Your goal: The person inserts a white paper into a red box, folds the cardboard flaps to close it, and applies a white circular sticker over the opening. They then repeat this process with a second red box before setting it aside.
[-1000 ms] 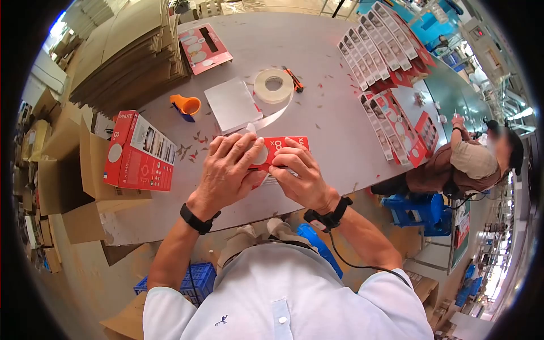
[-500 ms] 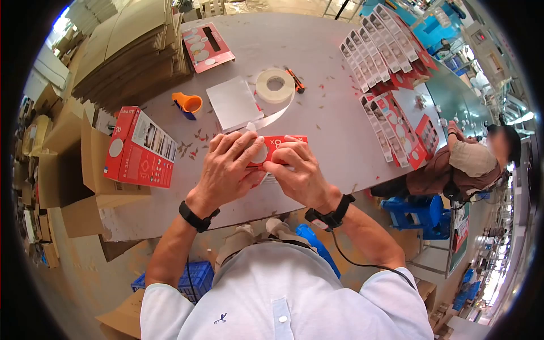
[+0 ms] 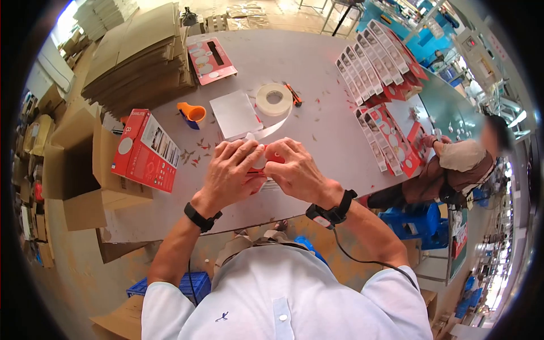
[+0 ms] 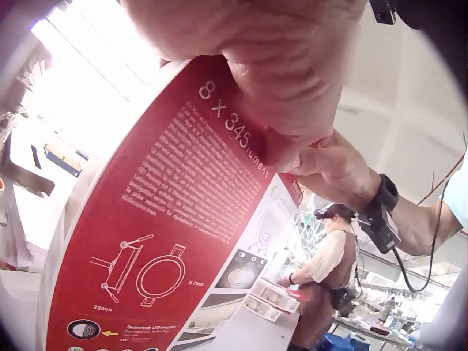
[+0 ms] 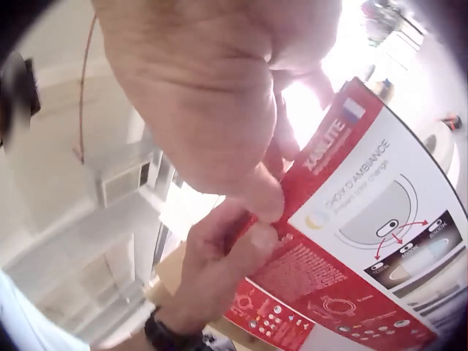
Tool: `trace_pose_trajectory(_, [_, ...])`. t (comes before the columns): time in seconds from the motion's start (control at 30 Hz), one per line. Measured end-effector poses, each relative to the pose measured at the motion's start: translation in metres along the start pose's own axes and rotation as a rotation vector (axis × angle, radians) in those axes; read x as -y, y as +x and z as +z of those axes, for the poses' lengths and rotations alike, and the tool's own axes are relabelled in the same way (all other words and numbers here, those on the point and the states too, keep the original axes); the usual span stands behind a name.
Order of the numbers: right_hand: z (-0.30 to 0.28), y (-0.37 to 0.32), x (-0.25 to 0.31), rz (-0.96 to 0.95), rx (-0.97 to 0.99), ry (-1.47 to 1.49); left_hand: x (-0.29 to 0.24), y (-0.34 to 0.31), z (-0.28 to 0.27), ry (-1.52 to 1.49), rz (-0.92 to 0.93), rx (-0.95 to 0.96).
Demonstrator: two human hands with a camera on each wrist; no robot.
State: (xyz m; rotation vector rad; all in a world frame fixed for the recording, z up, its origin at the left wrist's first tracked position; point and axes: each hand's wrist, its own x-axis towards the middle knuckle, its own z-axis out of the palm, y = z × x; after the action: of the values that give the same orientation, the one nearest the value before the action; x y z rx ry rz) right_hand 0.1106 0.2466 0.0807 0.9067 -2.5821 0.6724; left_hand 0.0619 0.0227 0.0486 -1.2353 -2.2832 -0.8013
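Note:
Both hands are at the top of an upright red printed box (image 4: 168,197), seen from above in the head view between them. The left hand (image 3: 231,173) has its fingers bent over the box's left part, thumb near the front edge. On the right part, the right hand (image 3: 297,174) grips the top edge with curled fingers. The two thumbs nearly meet in the right wrist view, where the box's white and red faces (image 5: 365,190) show. How the top flaps lie under the fingers is hidden.
Behind the hands lie a white card (image 3: 233,115), a tape roll (image 3: 273,100), an orange cutter (image 3: 293,95) and an orange tape dispenser (image 3: 193,114). A second red box (image 3: 146,150) and an open carton (image 3: 85,170) stand left. Right sits another person (image 3: 462,161) by stacked packaging (image 3: 374,59).
The right hand's fingers have shifted over the box top and now cover more of its red surface. The head view has tilted slightly. The seated person's arms have moved.

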Motion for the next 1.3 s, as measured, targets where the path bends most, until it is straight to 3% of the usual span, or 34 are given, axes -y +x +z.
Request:
trace_pose_trajectory(0.1, [-0.01,0.0,-0.011,0.045,0.028,0.236,-0.003,-0.001,-0.004,-0.005,-0.005,0.004])
trace_pose_trajectory(0.23, [-0.02,-0.014,-0.004,0.222,0.041,0.158,-0.006,-0.004,-0.001,-0.003,-0.052,-0.028])
trace_pose_trajectory(0.4, [-0.01,-0.018,-0.004,0.216,0.05,0.103,-0.011,0.002,0.004,-0.076,-0.109,-0.097])
trace_pose_trajectory(0.53, [-0.003,-0.022,-0.01,0.173,0.008,0.063,-0.01,0.005,0.003,-0.05,-0.108,-0.069])
trace_pose_trajectory(0.77, [-0.009,-0.019,-0.016,0.293,0.022,0.102,-0.02,0.017,-0.01,0.015,-0.171,0.091])
trace_pose_trajectory(0.9, [-0.011,-0.015,-0.021,0.224,0.05,0.098,-0.014,0.024,-0.014,0.031,-0.106,0.238])
trace_pose_trajectory(1.1, [-0.011,-0.007,-0.02,0.138,0.142,0.169,-0.018,0.019,-0.035,-0.009,-0.118,0.284])
trace_pose_trajectory(1.23, [-0.011,0.014,-0.002,-0.006,0.133,0.194,-0.012,-0.003,-0.065,0.011,-0.225,0.321])
trace_pose_trajectory(1.3, [-0.008,0.007,-0.009,0.077,0.084,0.215,0.002,-0.015,-0.084,0.097,-0.357,0.252])
